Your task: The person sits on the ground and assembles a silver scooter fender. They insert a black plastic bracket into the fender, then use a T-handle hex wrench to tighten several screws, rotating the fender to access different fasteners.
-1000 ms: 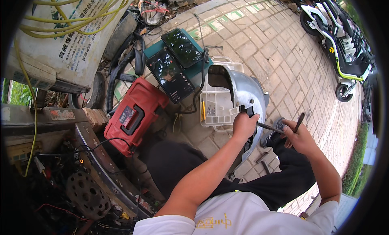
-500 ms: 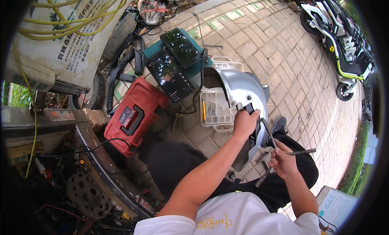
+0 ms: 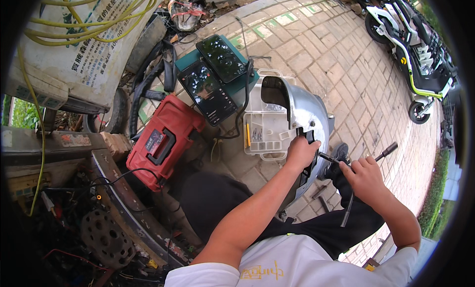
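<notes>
A curved silver fender-like panel [image 3: 309,106] stands between my knees, with a black bracket [image 3: 311,161] on its near side. My left hand [image 3: 300,154] is closed around the bracket's edge, steadying the panel. In my right hand [image 3: 366,179] is a three-way socket wrench [image 3: 389,151], gripped near its centre. One arm of the wrench points at the bracket beside my left thumb; whether its tip sits on a fastener cannot be made out. Another arm hangs down toward my leg.
Beyond the panel lies an open clear parts case [image 3: 267,147] with small screws. Two phones [image 3: 208,95] [image 3: 222,59] rest on a teal box. Left of them sits a red toolbox [image 3: 158,138]. Loose metal pieces [image 3: 321,200] lie by my shoe [image 3: 340,156]. Scooters [image 3: 410,64] stand far right.
My right hand has risen and turned the wrench, so its arms now point differently. The panel has shifted slightly right and tilted, my left hand still on its bracket.
</notes>
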The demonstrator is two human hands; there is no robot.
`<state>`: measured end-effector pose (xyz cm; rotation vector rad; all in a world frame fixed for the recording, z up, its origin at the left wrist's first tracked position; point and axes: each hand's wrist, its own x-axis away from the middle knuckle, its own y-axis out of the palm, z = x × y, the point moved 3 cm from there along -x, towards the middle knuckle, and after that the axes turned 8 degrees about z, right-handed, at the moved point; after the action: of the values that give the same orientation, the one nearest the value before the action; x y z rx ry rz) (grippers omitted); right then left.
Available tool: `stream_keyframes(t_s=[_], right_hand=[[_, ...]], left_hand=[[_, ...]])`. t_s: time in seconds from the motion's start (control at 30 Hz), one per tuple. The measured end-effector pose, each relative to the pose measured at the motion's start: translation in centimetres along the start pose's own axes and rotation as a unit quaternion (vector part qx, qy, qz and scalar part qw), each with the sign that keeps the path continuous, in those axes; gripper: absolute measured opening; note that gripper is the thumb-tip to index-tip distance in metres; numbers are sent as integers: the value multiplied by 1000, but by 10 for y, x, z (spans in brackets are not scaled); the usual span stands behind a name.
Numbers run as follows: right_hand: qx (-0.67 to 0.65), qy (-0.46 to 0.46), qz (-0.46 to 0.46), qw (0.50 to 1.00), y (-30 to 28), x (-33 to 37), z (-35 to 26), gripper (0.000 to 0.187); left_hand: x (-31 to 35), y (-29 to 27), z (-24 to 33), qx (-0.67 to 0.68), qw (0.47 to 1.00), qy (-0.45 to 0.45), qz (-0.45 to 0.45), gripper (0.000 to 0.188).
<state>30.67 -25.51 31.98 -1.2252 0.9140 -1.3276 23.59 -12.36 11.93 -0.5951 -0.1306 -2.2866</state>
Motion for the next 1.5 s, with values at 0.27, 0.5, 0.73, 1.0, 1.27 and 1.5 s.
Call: stream_keyframes(t_s=[0.27, 0.5, 0.73, 1.0, 1.27, 1.5], right_hand=[[-711, 581, -12, 397, 69, 30, -10, 32], [-822, 548, 85, 132, 80, 42, -45, 41], [-467, 428, 75, 770, 75, 47, -47, 47], [1, 51, 13, 999, 11, 15, -13, 46], [-478, 397, 36, 782, 42, 17, 0, 33], [-774, 564, -10, 287, 49, 37, -8, 34]], left_hand=[[6, -12, 17, -103, 994, 18, 21, 54], [7, -7, 13, -109, 992, 49, 31, 50], [-8, -1, 3, 143, 989, -21, 10, 27], [5, -10, 17, -84, 996, 21, 0, 51], [9, -16, 20, -134, 990, 40, 2, 56], [11, -10, 23, -120, 992, 34, 21, 47]])
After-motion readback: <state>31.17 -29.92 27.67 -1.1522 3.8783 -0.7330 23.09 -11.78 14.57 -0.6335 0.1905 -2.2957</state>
